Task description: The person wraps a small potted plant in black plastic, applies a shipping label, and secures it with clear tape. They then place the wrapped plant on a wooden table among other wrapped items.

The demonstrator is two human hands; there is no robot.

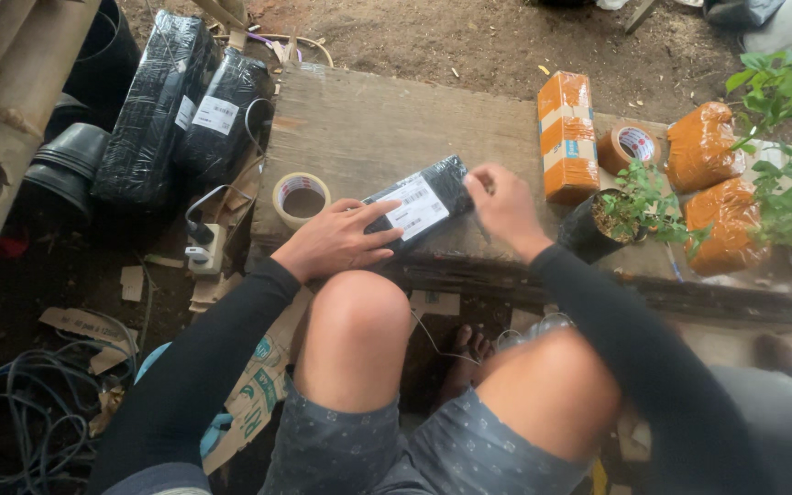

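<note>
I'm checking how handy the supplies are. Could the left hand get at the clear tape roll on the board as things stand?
Probably yes. The tape roll lies flat on the board just beside the left hand, with bare wood between them. That hand is pressing on the black parcel, though, so it would have to let go first.

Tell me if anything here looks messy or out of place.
Torn cardboard scraps and tangled cables litter the dirt left of the wooden board. The black package under both hands lies askew to the board's edge.
</note>
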